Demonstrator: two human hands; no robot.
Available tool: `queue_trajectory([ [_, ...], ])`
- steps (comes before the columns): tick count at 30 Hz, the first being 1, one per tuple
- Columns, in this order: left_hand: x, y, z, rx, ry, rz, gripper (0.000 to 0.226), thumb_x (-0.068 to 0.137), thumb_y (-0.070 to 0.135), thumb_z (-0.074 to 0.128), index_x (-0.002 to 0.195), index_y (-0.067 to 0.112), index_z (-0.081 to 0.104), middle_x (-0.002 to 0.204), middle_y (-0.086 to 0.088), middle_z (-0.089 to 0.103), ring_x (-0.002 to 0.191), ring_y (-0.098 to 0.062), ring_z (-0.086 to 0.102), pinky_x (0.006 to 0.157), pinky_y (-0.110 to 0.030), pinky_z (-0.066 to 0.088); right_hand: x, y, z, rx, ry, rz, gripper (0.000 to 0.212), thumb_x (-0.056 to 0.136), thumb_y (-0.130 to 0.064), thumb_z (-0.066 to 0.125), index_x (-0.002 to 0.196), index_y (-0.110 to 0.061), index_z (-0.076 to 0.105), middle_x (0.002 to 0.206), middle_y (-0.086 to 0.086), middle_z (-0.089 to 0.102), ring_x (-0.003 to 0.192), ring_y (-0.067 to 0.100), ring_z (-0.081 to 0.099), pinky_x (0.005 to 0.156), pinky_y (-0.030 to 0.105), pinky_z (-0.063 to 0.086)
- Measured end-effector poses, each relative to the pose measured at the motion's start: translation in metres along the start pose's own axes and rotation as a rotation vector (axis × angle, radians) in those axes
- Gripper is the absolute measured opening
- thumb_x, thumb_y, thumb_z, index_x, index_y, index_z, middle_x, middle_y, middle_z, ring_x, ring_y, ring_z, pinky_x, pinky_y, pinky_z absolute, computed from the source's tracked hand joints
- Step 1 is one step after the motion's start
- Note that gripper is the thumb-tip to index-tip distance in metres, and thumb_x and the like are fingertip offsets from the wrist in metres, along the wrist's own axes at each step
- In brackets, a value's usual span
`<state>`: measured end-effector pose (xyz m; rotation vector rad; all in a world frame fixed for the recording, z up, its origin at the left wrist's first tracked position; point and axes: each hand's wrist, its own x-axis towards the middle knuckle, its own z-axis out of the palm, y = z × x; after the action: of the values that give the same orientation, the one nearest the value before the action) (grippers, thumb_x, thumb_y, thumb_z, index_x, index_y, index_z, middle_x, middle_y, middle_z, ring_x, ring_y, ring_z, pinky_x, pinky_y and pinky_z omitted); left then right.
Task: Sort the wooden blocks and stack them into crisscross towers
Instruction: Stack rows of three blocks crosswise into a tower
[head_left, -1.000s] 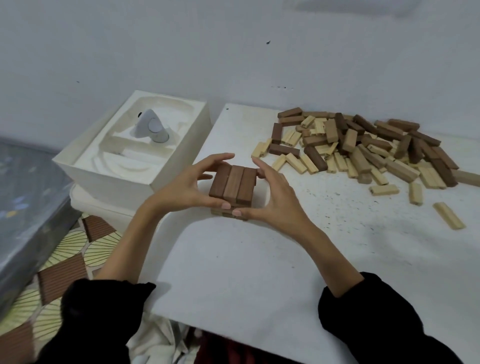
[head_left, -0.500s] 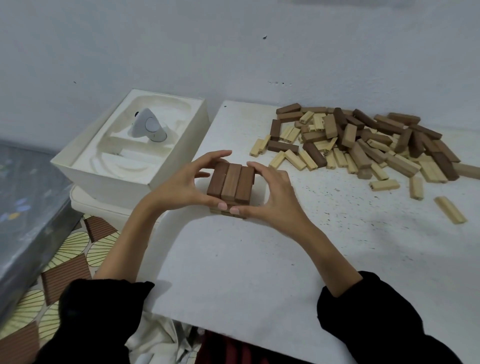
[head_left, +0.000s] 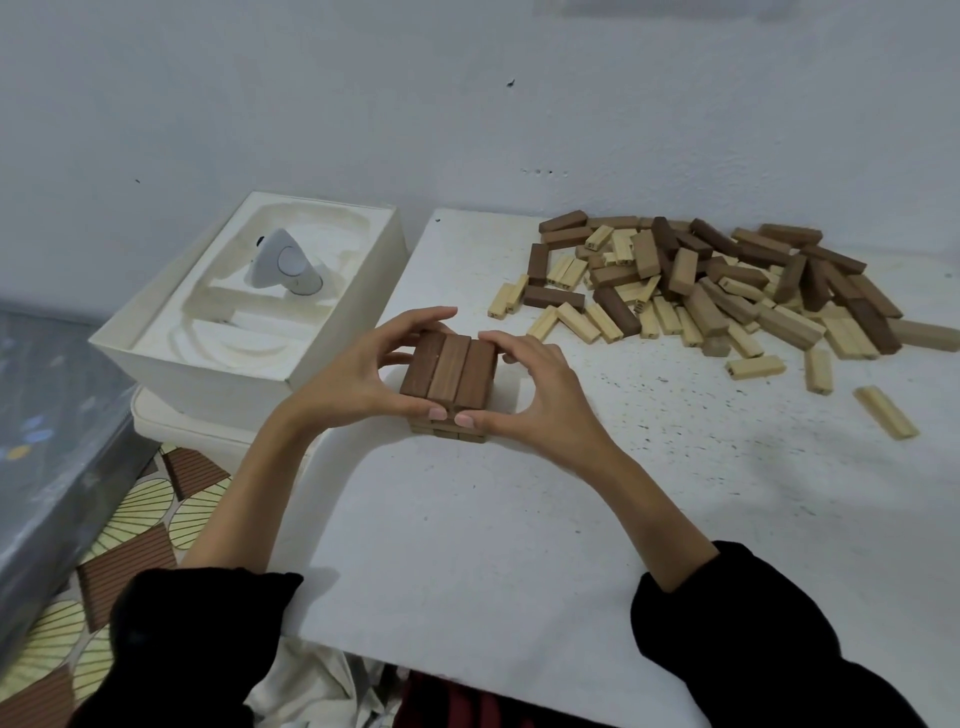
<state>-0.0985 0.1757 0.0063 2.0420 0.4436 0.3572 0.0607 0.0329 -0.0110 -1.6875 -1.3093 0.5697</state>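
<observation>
In the middle of the frame a small tower of dark blocks (head_left: 449, 375) stands on the white speckled table (head_left: 519, 545); three blocks form its top layer. The left hand (head_left: 358, 371) and the right hand (head_left: 540, 395) press it from both sides, thumbs meeting in front. The mixed heap of loose blocks (head_left: 717, 291) lies at upper right, too many to count. No writing is readable. At upper left, one white moulded box (head_left: 249, 322) sits under a pale grey wall (head_left: 311, 104).
</observation>
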Motion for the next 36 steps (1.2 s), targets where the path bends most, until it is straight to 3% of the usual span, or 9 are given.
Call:
queue_trajectory([
  [6, 0.000, 0.000, -0.001, 0.002, -0.011, -0.010, 0.088, 0.057, 0.034, 0.082, 0.136, 0.031, 0.044, 0.123, 0.009, 0.055, 0.121, -0.010, 0.051, 0.097, -0.018, 0.042, -0.002, -0.004, 0.000, -0.007, -0.014, 0.012, 0.078, 0.070, -0.035, 0.080, 0.137, -0.024, 0.042, 0.130, -0.005, 0.047, 0.121, 0.017, 0.036, 0.100, 0.038, 0.037],
  [10, -0.003, 0.004, -0.002, 0.048, -0.020, -0.033, 0.090, 0.057, 0.050, 0.081, 0.137, 0.037, 0.042, 0.133, 0.010, 0.051, 0.128, -0.006, 0.044, 0.101, -0.022, 0.041, -0.006, -0.007, -0.003, 0.034, -0.085, 0.060, 0.093, 0.067, -0.035, 0.081, 0.143, -0.032, 0.028, 0.116, -0.024, 0.034, 0.130, 0.012, 0.028, 0.102, 0.028, 0.028],
  [14, -0.005, 0.024, 0.000, 0.091, 0.081, -0.018, 0.074, 0.069, 0.062, 0.065, 0.135, 0.038, 0.043, 0.137, 0.015, 0.048, 0.129, 0.001, 0.040, 0.103, -0.023, 0.036, -0.012, 0.004, -0.011, 0.084, -0.137, 0.074, 0.105, 0.064, -0.038, 0.082, 0.146, -0.034, 0.018, 0.131, -0.017, 0.036, 0.132, 0.009, 0.024, 0.108, 0.032, 0.025],
  [20, 0.016, 0.056, 0.032, 0.414, 0.194, 0.087, 0.053, 0.083, 0.059, 0.042, 0.124, 0.030, 0.058, 0.125, 0.006, 0.055, 0.121, -0.014, 0.046, 0.106, -0.038, 0.034, -0.032, 0.032, -0.053, 0.106, -0.158, 0.094, 0.093, 0.061, -0.043, 0.077, 0.139, -0.045, 0.026, 0.132, -0.023, 0.039, 0.125, -0.003, 0.032, 0.100, 0.015, 0.031],
  [23, 0.029, 0.066, 0.047, 0.712, 0.346, 0.094, 0.049, 0.087, 0.053, 0.041, 0.119, 0.022, 0.063, 0.124, -0.002, 0.056, 0.122, -0.026, 0.044, 0.111, -0.055, 0.019, -0.041, 0.050, -0.080, 0.078, -0.053, 0.118, 0.076, 0.068, -0.038, 0.075, 0.135, -0.041, 0.040, 0.127, -0.022, 0.047, 0.122, -0.003, 0.037, 0.095, 0.013, 0.033],
  [26, 0.039, 0.081, 0.074, 0.821, 0.459, 0.168, 0.035, 0.091, 0.035, 0.047, 0.115, 0.018, 0.064, 0.120, -0.007, 0.058, 0.120, -0.031, 0.045, 0.111, -0.057, 0.012, -0.047, 0.071, -0.106, -0.011, 0.089, 0.111, 0.056, 0.077, -0.025, 0.074, 0.128, -0.033, 0.052, 0.125, -0.016, 0.051, 0.120, 0.007, 0.041, 0.096, 0.019, 0.035],
  [29, 0.058, 0.090, 0.119, 0.750, 0.358, 0.265, 0.037, 0.091, 0.034, 0.039, 0.114, 0.018, 0.064, 0.114, -0.005, 0.059, 0.115, -0.026, 0.048, 0.113, -0.048, 0.011, -0.048, 0.096, -0.129, -0.175, 0.265, 0.082, 0.038, 0.082, -0.018, 0.071, 0.116, -0.030, 0.060, 0.118, -0.008, 0.057, 0.114, 0.018, 0.045, 0.097, 0.032, 0.038],
  [33, 0.101, 0.076, 0.180, 0.681, 0.164, 0.257, 0.037, 0.089, 0.029, 0.046, 0.119, 0.013, 0.061, 0.120, -0.008, 0.056, 0.116, -0.030, 0.049, 0.104, -0.048, 0.030, -0.046, 0.128, -0.157, -0.356, 0.472, 0.039, 0.033, 0.079, -0.006, 0.068, 0.103, -0.028, 0.066, 0.098, -0.001, 0.061, 0.098, 0.026, 0.049, 0.082, 0.010, 0.028],
  [36, 0.133, 0.063, 0.208, 0.687, 0.187, 0.205, 0.034, 0.088, 0.020, 0.055, 0.121, 0.011, 0.058, 0.127, -0.013, 0.050, 0.119, -0.035, 0.045, 0.100, -0.045, 0.030, -0.045, 0.141, -0.174, -0.461, 0.607, 0.091, 0.026, 0.077, -0.003, 0.069, 0.098, -0.018, 0.071, 0.094, 0.001, 0.056, 0.096, 0.024, 0.043, 0.075, 0.017, 0.027],
])
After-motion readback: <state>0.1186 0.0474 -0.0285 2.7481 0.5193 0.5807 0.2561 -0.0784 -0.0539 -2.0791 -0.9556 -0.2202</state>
